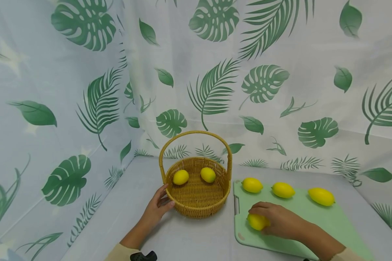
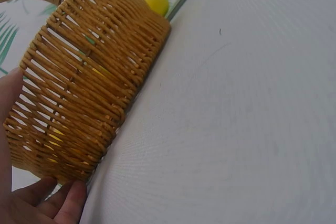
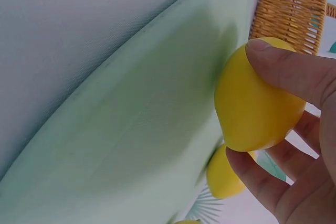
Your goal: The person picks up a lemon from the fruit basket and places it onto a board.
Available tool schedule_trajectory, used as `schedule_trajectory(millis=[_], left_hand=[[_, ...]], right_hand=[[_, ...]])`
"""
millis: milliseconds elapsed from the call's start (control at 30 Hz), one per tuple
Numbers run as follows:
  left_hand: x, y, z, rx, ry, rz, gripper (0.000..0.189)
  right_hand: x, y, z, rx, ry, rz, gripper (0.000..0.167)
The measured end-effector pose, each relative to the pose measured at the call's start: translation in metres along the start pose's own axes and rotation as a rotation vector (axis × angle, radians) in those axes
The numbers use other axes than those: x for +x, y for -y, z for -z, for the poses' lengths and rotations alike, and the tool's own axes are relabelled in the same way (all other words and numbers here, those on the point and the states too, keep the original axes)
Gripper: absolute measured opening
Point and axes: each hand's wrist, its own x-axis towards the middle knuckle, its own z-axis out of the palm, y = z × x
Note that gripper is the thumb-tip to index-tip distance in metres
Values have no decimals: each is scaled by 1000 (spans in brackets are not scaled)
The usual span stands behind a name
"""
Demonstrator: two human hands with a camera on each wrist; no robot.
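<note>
The wicker basket (image 1: 198, 212) stands upright on the pale tabletop (image 1: 196, 239), its tall handle (image 1: 196, 132) arching over it from left to right. Two lemons lie inside, apart from each other: the left-hand lemon (image 1: 181, 177) near the basket's left wall, the right-hand lemon (image 1: 208, 174) toward its back right.

The left hand (image 1: 155, 208) holds the basket at its left side, just below the foot of the handle. Its thumb and bent fingers are spread round the outside of the woven wall, touching it.

To the right of the basket lies the green cutting board (image 1: 331, 223), near it but not touching, with a slot (image 1: 236, 204) along the edge that faces the basket. The right hand (image 1: 276, 219) is over this board, to the front right of the basket, gripping the held lemon (image 3: 257, 100) between thumb and fingertips. Whether that fruit touches the board is hard to tell.

Three more lemons rest on the board in a row leading away from the basket: the nearest lemon (image 1: 252, 185), the middle lemon (image 1: 283, 190) and the farthest lemon (image 1: 321, 196). Behind the basket hangs a white curtain (image 1: 228, 141) printed with green leaves.
</note>
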Motion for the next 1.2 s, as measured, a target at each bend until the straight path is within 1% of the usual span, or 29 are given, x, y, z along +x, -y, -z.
schedule_trajectory(millis=[100, 133, 300, 467, 867, 1033, 1133, 1200], left_hand=[[-4, -12, -1, -2, 8, 3, 75], [-5, -14, -1, 0, 11, 1, 75], [-3, -13, -1, -1, 14, -3, 75], [-3, -13, -1, 0, 19, -5, 75], [-4, -16, -2, 13, 14, 13, 76], [-5, -18, -3, 18, 10, 19, 75], [-5, -15, -2, 10, 10, 10, 75], [-3, -9, -2, 4, 8, 6, 74]], right_hand=[[-1, -1, 0, 1, 5, -11, 54], [-1, -1, 0, 1, 6, -13, 54], [-1, -4, 0, -2, 3, -10, 55], [-2, -4, -1, 12, 17, -18, 55], [-1, -4, 1, 32, 32, -40, 55], [-1, -4, 0, 35, 29, -24, 56], [-2, -5, -1, 24, 12, -2, 55], [-2, -6, -1, 15, 0, 7, 55]])
